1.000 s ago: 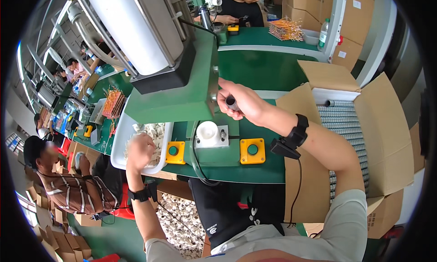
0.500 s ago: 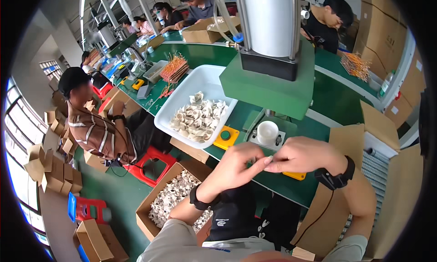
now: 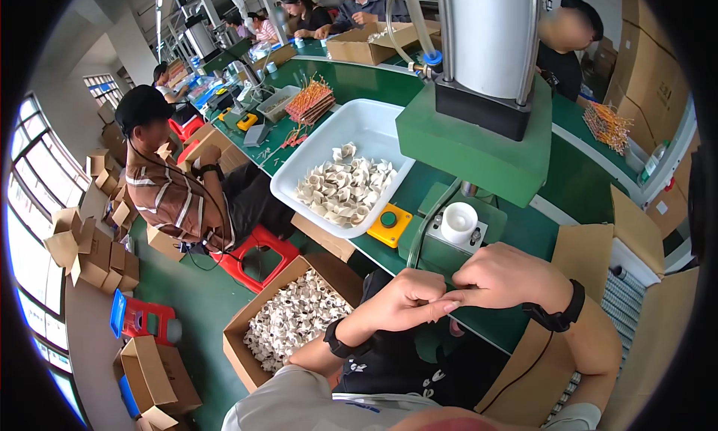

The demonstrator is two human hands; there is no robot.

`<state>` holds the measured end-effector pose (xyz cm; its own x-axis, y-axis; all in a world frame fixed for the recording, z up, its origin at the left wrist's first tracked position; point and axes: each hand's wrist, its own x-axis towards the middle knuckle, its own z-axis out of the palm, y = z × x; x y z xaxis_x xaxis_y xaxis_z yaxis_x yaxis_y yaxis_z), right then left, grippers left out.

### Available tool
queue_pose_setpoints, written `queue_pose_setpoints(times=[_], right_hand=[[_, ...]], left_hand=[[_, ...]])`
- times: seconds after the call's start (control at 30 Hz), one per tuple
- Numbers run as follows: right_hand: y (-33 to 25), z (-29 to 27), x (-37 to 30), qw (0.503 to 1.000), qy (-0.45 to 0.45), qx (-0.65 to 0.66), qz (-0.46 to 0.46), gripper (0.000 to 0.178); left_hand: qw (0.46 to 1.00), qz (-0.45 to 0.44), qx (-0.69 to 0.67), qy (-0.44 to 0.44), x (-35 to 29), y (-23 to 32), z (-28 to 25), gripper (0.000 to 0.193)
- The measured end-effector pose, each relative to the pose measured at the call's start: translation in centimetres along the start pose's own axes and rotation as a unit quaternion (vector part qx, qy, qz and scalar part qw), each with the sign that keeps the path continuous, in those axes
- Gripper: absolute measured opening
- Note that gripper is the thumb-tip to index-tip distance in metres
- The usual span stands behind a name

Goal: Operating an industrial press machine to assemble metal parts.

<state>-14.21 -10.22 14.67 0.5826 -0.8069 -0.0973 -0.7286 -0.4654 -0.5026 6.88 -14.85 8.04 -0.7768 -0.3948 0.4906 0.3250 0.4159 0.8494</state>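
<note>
My left hand and my right hand meet in front of me, thumbs and fingers pinched together. Both are closed; whatever lies between the fingertips is hidden. They hover over the near edge of the green bench, just below a white ring-shaped cup on a metal base. Above that cup stands a press with a green block and a grey cylinder. To the left, a pale blue tub holds a heap of small off-white curved pieces.
A yellow box with a green button sits beside the press. An open carton of white pieces is at my lower left, another carton with stacked grey tubes at my right. A person sits at left; others work across the bench.
The head view has shifted, so the bench and press appear farther right. My hands sit lower relative to the white cup, leaving it fully visible. They remain pinched together.
</note>
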Motion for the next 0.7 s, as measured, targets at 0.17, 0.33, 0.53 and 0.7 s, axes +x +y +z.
queue_pose_setpoints(times=[0.17,0.33,0.53,0.7], right_hand=[[-0.8,-0.3,-0.1,1.000,0.008,0.007,-0.027,0.047],[-1.3,-0.7,0.0,0.999,0.006,0.008,-0.033,0.038],[-0.6,-0.3,0.3,0.997,0.021,0.038,-0.058,0.035],[-0.1,-0.9,0.3,0.998,0.040,-0.015,-0.051,0.043]], left_hand=[[0.998,0.018,-0.051,-0.020,0.2,0.4,0.1,0.038],[0.996,0.070,-0.043,-0.039,0.4,0.0,-0.3,0.037],[0.999,0.042,-0.029,0.004,0.2,-0.1,-0.6,0.029],[0.995,-0.045,0.003,0.093,0.1,0.0,-0.5,0.017]])
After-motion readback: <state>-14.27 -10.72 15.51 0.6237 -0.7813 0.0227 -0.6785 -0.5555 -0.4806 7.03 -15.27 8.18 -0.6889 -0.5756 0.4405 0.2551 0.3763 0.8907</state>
